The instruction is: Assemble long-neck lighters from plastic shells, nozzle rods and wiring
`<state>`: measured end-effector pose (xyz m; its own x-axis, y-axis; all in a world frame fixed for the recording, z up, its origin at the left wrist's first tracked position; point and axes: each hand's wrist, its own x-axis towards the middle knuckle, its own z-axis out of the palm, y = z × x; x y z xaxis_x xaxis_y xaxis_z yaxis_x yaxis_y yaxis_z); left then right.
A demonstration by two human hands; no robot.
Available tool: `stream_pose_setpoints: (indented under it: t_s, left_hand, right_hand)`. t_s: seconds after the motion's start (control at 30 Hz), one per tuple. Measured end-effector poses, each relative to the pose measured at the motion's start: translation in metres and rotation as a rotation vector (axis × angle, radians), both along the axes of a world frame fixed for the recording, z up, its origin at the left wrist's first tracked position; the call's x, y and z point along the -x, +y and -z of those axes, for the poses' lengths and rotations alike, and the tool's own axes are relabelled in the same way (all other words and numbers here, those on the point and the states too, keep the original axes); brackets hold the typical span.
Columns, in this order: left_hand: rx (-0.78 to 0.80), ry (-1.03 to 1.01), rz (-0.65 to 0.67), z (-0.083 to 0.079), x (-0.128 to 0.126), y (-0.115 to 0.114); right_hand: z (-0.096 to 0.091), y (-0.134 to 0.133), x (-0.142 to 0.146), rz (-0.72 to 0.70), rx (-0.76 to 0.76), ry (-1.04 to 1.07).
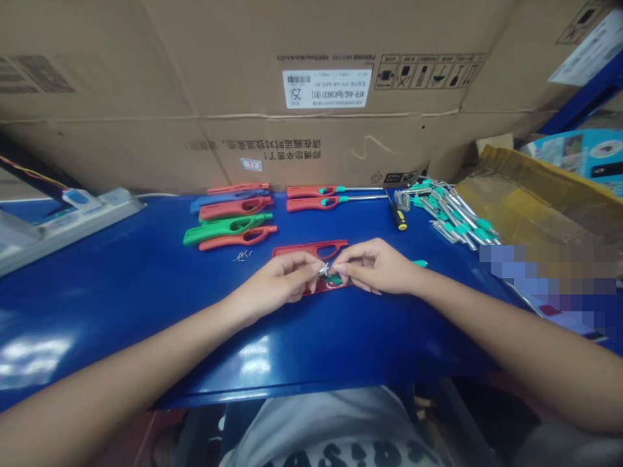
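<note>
Shell (311, 249) — red, long axis left-right — lies on the table (146, 292) directly under the hands; left hand (275, 285) and right hand (379, 266) together pinch a metal part (324, 268) over its middle, equally near.

My left hand (277, 282) and right hand (379, 266) meet fingertip to fingertip over the middle of the worktop (121, 285). Thumbs and forefingers are pinched closed and the other fingers are loosely curled. Both bare forearms cross the worktop's near edge, angling inward, wrists low.
</note>
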<state>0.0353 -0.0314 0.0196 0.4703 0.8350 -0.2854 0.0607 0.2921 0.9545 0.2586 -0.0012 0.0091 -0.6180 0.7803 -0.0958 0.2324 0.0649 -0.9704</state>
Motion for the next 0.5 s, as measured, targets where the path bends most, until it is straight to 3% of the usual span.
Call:
stream_pose_setpoints:
  t_s: [0.5]
  left_hand:
    - [-0.106, 0.140, 0.053, 0.0018, -0.0002, -0.0009]
  right_hand:
    - [-0.0055, -0.0011, 0.0019, -0.023, -0.042, 0.023]
